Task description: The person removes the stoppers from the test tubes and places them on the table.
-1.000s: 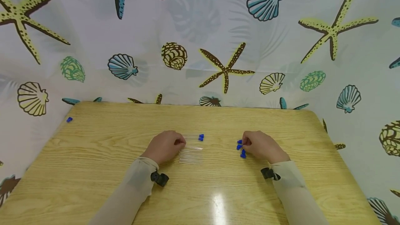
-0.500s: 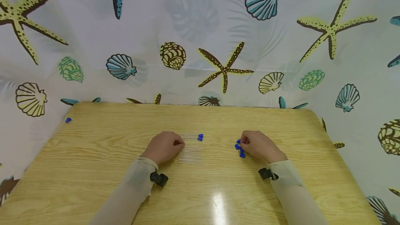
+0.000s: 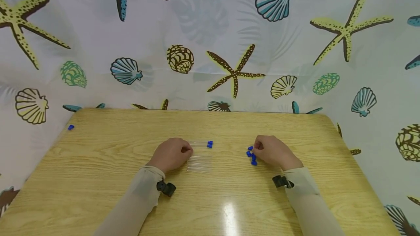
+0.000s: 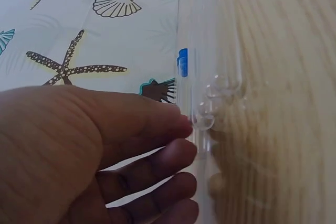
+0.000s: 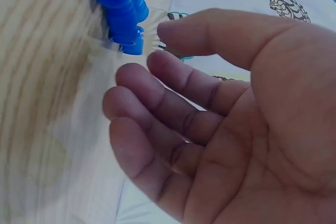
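My left hand (image 3: 172, 154) is at the left ends of a row of clear glass test tubes (image 3: 199, 165). In the left wrist view, its thumb and index fingertip pinch at a tube's rounded end (image 4: 205, 122), the other fingers loosely bent. Just behind lie tubes with blue caps (image 3: 210, 144) on their right ends. On the right, several loose blue caps (image 3: 254, 158) lie in a small cluster. My right hand (image 3: 273, 152) is over them. The right wrist view shows a small gap between its thumb and index finger, with the caps (image 5: 118, 9) just beyond the fingertips.
Another small blue piece (image 3: 70, 127) lies near the far left corner of the wooden table (image 3: 115, 148). A white cloth (image 3: 151, 39) printed with shells and starfish hangs behind the table. Dark cameras are strapped to both wrists.
Both hands stay nearly in place. The right hand shifts slightly over the caps, and the whole head view drifts a little left.
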The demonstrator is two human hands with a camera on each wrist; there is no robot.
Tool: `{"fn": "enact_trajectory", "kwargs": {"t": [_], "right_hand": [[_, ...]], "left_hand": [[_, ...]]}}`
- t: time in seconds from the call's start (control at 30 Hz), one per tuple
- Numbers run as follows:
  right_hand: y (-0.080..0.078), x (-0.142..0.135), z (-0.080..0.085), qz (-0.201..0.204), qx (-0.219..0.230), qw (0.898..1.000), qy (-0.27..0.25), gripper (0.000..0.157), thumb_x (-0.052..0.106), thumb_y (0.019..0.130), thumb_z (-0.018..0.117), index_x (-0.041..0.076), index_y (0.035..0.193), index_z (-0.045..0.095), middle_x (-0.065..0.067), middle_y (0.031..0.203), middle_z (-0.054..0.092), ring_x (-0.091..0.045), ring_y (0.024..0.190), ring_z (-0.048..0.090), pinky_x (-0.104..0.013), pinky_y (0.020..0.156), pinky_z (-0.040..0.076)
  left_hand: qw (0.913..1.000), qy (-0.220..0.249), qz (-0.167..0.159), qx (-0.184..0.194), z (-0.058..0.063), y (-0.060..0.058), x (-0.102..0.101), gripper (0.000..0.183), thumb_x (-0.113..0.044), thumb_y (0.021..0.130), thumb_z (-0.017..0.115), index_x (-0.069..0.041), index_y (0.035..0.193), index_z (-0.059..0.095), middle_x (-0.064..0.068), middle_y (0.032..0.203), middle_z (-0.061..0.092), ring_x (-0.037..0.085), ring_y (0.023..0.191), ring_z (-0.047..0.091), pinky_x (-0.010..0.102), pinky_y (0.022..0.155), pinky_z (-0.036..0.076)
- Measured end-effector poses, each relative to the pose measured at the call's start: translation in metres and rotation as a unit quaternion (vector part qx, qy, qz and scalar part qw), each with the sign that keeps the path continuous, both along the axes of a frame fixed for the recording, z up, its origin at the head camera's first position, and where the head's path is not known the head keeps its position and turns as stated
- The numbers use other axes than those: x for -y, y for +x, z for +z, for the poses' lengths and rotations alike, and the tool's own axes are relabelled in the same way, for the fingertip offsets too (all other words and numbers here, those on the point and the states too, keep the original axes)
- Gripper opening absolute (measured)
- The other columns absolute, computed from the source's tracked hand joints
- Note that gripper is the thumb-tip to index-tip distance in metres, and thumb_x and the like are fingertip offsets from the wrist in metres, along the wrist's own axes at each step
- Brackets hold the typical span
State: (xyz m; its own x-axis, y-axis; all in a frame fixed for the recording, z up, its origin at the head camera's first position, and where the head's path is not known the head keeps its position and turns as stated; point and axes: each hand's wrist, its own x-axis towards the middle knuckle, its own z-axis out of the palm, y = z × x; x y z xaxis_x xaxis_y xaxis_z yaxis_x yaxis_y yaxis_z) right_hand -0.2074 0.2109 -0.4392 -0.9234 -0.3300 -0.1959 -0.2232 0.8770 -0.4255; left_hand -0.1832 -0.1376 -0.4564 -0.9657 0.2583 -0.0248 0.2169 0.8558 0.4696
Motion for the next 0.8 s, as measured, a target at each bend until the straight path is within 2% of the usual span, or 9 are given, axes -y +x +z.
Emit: {"fn": "enact_trajectory", "kwargs": {"t": [0.1, 0.2, 0.37, 0.47, 0.53, 0.63, 0.8], "right_hand": [[0.0, 0.0, 0.003, -0.003, -0.015, 1.0, -0.016, 0.009, 0.022, 0.101, 0.067, 0.013, 0.1, 0.065, 0.0, 0.091, 0.066, -0.015, 0.075, 0.057, -0.035, 0.069, 0.05], [0.001, 0.002, 0.008, -0.003, -0.043, 0.998, -0.044, 0.009, 0.021, 0.101, 0.067, 0.012, 0.103, 0.066, 0.0, 0.093, 0.066, -0.016, 0.076, 0.058, -0.036, 0.07, 0.051], [0.004, 0.005, 0.015, 0.004, -0.101, 0.992, -0.07, 0.008, 0.019, 0.1, 0.068, 0.013, 0.105, 0.067, 0.0, 0.096, 0.067, -0.016, 0.083, 0.061, -0.038, 0.073, 0.053], [0.006, 0.008, 0.017, 0.005, -0.125, 0.989, -0.074, 0.009, 0.02, 0.099, 0.069, 0.015, 0.106, 0.067, 0.001, 0.1, 0.066, -0.017, 0.089, 0.061, -0.039, 0.077, 0.054], [0.008, 0.009, 0.018, 0.006, -0.135, 0.988, -0.077, 0.01, 0.021, 0.099, 0.07, 0.015, 0.107, 0.067, 0.001, 0.102, 0.066, -0.018, 0.092, 0.061, -0.04, 0.079, 0.054], [0.01, 0.012, 0.018, 0.009, -0.138, 0.987, -0.082, 0.011, 0.02, 0.099, 0.071, 0.015, 0.107, 0.067, 0.001, 0.103, 0.065, -0.02, 0.093, 0.062, -0.039, 0.079, 0.054], [0.011, 0.014, 0.018, 0.013, -0.13, 0.988, -0.083, 0.01, 0.02, 0.1, 0.069, 0.015, 0.107, 0.067, 0.001, 0.103, 0.064, -0.023, 0.094, 0.063, -0.039, 0.078, 0.053]], "left_hand": [[0.9996, 0.016, 0.012, -0.018, 0.001, -0.002, 0.003, 0.016, -0.025, 0.101, 0.066, -0.018, 0.104, 0.08, -0.004, 0.095, 0.073, 0.014, 0.081, 0.064, 0.04, 0.077, 0.056], [0.9973, 0.046, 0.029, -0.05, 0.006, -0.004, 0.006, 0.019, -0.027, 0.103, 0.065, -0.016, 0.112, 0.078, -0.004, 0.095, 0.071, 0.014, 0.083, 0.063, 0.039, 0.076, 0.056], [0.9879, 0.088, 0.045, -0.119, 0.021, -0.003, 0.01, 0.023, -0.026, 0.103, 0.066, -0.013, 0.121, 0.074, 0.001, 0.099, 0.071, 0.019, 0.09, 0.066, 0.043, 0.08, 0.058], [0.9829, 0.105, 0.049, -0.143, 0.027, -0.001, 0.012, 0.023, -0.026, 0.103, 0.066, -0.013, 0.122, 0.073, 0.002, 0.101, 0.071, 0.02, 0.091, 0.066, 0.044, 0.082, 0.058], [0.9816, 0.11, 0.049, -0.148, 0.028, -0.001, 0.012, 0.024, -0.026, 0.103, 0.066, -0.013, 0.122, 0.073, 0.003, 0.103, 0.071, 0.021, 0.092, 0.067, 0.044, 0.083, 0.058], [0.9847, 0.099, 0.042, -0.137, 0.025, -0.003, 0.011, 0.025, -0.027, 0.104, 0.066, -0.013, 0.122, 0.073, 0.003, 0.108, 0.072, 0.021, 0.096, 0.068, 0.044, 0.084, 0.058], [0.9946, 0.053, 0.024, -0.086, 0.012, -0.007, 0.009, 0.025, -0.026, 0.103, 0.066, -0.013, 0.123, 0.074, 0.005, 0.116, 0.072, 0.025, 0.106, 0.069, 0.047, 0.09, 0.058]]}}
